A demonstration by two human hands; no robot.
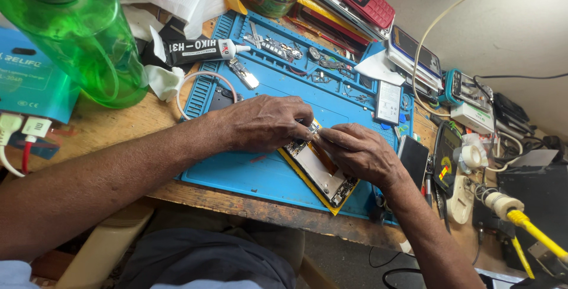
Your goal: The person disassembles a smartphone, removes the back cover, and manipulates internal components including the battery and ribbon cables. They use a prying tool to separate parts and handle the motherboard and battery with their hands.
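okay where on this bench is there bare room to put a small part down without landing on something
Two bare patches: the blue mat near its front edge, below the left hand and left of the opened phone; and the wooden benchtop between the green bottle and the left forearm. Crowded: the mat's back trays, and the right side past the right hand, packed with phones, tools and cables.

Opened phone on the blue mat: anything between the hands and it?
Nothing visible. Both the left hand and right hand already rest on the opened phone, fingertips meeting at its upper end on the blue mat.
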